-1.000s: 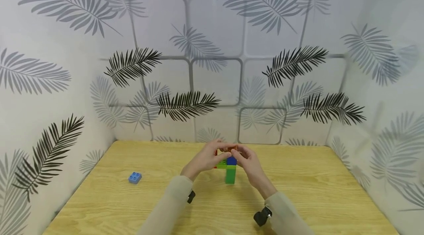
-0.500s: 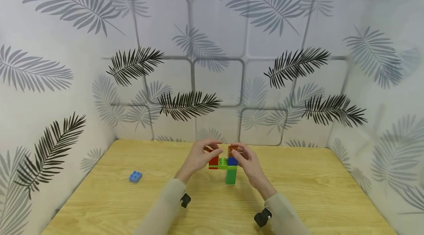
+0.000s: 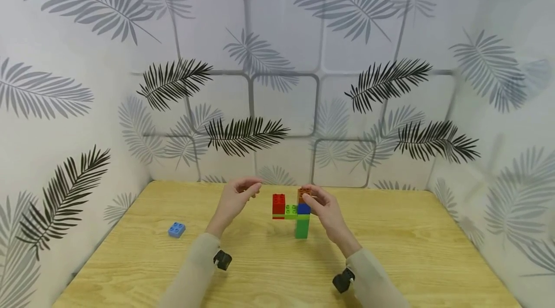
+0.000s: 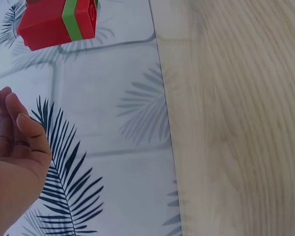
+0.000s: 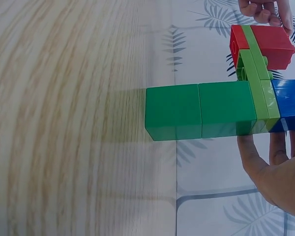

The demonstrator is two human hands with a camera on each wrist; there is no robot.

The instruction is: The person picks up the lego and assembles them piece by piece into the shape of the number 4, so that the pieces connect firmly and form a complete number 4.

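Observation:
A tower of toy building bricks stands upright on the table, with two green bricks [image 5: 199, 110] at its foot. Above them are light green pieces [image 3: 291, 209], a blue brick [image 3: 304, 208] and an orange brick [image 3: 304, 191] on top. The light green pieces reach out leftward, carrying a red brick [image 3: 279, 203] at the outer end. My right hand [image 3: 327, 211] holds the tower's top from the right, thumb at the orange brick; some fingers are hidden behind it. To the left, apart from the bricks, my left hand [image 3: 234, 199] hovers with loosely bent fingers and nothing in it.
A light blue brick [image 3: 176, 230] lies alone on the left part of the wooden table [image 3: 260, 274]. Behind the table's far edge rises a wall [image 3: 286, 105] with a leaf pattern.
My left hand has come away from the top of the tower and moved left, uncovering the red brick. My right hand stays at the tower's top.

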